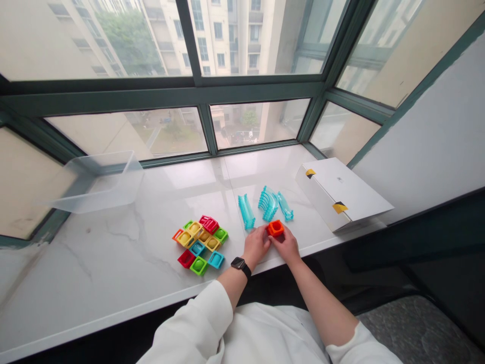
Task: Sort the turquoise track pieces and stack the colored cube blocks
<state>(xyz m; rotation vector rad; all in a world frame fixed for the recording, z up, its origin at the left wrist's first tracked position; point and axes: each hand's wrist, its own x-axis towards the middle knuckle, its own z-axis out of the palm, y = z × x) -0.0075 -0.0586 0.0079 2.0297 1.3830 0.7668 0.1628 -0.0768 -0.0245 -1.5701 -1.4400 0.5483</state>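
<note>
Both hands are gripping the orange block (275, 228). The left hand (256, 246) is holding its left side and the right hand (287, 246) its right side, with fingers curled narrow around it. The fingers are covering the block's near edge and lower walls, so I cannot tell whether it is sitting on the desk (113, 263) or lifted just off it. The visible part is reading as a glossy square plastic frame with a hollow top.

- Just behind the orange block, the teal track pieces (265, 203) are lying on the desk. They are translucent, ribbed and curved. They are overlapping, so the count is unclear.
- Left of the orange block, nearby, the coloured blocks (200, 241) are sitting packed edge to edge. They are the same square frames, some with rounded inserts. Detail is too small to make out.
- Right of and behind the orange block, the white box (341, 194) is lying flat. It is matte card with yellow-black tape tabs.
- Far left of and behind the orange block, the clear bin (96, 182) is looking blurred, with its left end hard to make out.
- The desk is glossy white marble with grey veining, and the picture's left edge is cutting it off.
- A black watch (238, 263) is sitting on the left wrist.
</note>
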